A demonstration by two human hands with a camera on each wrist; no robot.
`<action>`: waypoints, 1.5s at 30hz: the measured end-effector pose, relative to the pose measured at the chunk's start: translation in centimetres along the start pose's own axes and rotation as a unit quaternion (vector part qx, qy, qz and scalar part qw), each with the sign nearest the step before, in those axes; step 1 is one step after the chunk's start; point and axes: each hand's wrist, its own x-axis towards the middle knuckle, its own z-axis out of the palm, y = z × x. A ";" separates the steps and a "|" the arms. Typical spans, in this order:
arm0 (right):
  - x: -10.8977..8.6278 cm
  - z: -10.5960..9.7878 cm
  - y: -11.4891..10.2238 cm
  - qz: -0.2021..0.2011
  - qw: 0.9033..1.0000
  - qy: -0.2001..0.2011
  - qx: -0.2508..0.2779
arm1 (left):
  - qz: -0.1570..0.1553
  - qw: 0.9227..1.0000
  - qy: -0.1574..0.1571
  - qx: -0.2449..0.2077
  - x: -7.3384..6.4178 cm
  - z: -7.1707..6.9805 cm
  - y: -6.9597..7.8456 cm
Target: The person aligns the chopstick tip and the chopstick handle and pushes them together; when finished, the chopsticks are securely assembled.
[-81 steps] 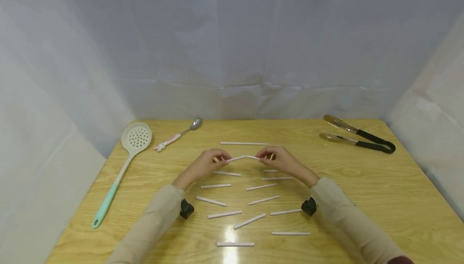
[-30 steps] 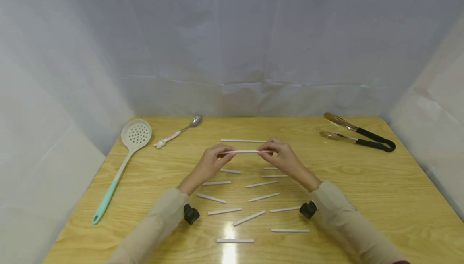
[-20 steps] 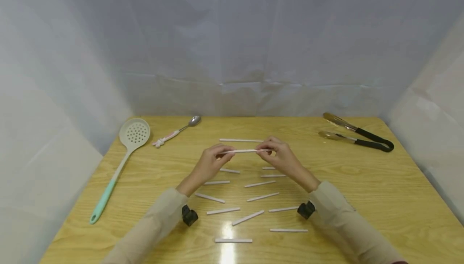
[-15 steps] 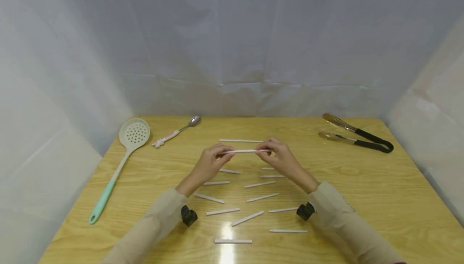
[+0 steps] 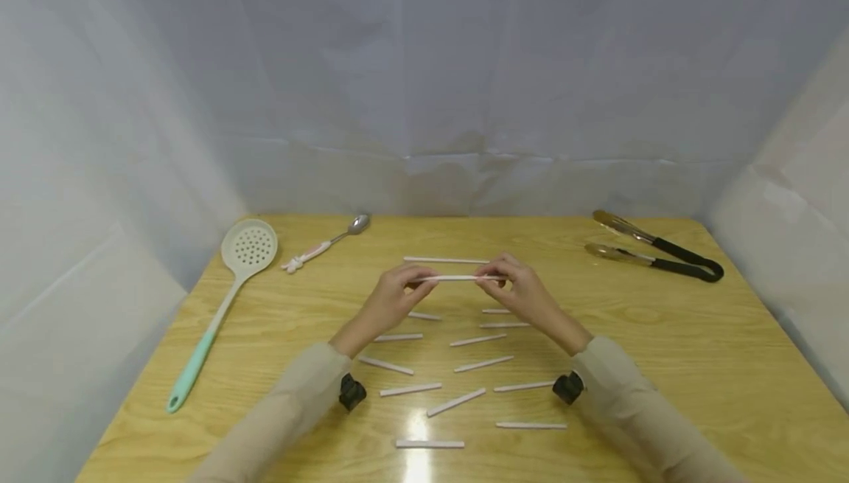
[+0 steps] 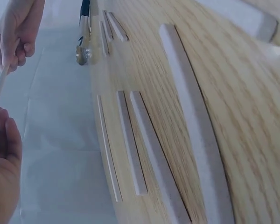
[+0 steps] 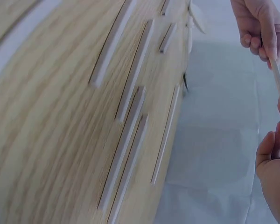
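Observation:
Above the back half of the table, a slim white stick [image 5: 456, 278] spans level between both hands. My left hand [image 5: 388, 299] pinches its left part between thumb and fingers, and my right hand [image 5: 524, 295] pinches its right part. Fingers cover both end portions, so any join in it cannot be made out. In the left wrist view the stick [image 6: 0, 86] runs from the left hand [image 6: 4, 154] up to the right hand [image 6: 19, 28]. A longer white stick [image 5: 444, 260] lies on the table just behind the hands.
Several short white sticks [image 5: 456, 402] lie scattered on the wooden table [image 5: 663, 365] below and in front of the hands. At left rest a slotted skimmer [image 5: 250, 247] and a spoon [image 5: 318, 248] with a rabbit handle. Black-handled tongs [image 5: 683, 262] lie back right.
Earlier each hand held its own short white stick, with their tips close together at an angle. Now they form one straight line. Over the last second the hands have hardly moved.

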 end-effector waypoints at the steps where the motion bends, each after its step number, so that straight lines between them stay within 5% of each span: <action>1: -0.1 -0.1 0.2 0.000 1.000 -0.003 -0.003 | -0.001 1.000 -0.003 0.003 0.1 0.1 -0.1; 6: -0.3 -0.9 1.3 0.017 1.000 -0.022 -0.006 | -0.013 1.000 -0.018 0.010 0.3 0.2 -0.6; 13: -0.8 -1.4 2.4 0.034 0.999 0.005 -0.004 | -0.026 0.999 -0.028 0.006 -0.1 -0.5 -1.3; 30: -0.6 -1.1 5.5 0.080 0.996 -0.030 -0.041 | -0.136 0.987 -0.078 0.020 -0.3 -1.7 -3.5; 39: 0.5 -1.2 6.6 0.109 0.992 -0.064 -0.031 | -0.117 0.985 -0.119 0.029 0.6 -2.0 -5.2; 45: 1.1 -1.0 7.3 0.120 0.989 -0.073 -0.035 | -0.133 0.981 -0.133 0.044 1.4 -2.2 -6.2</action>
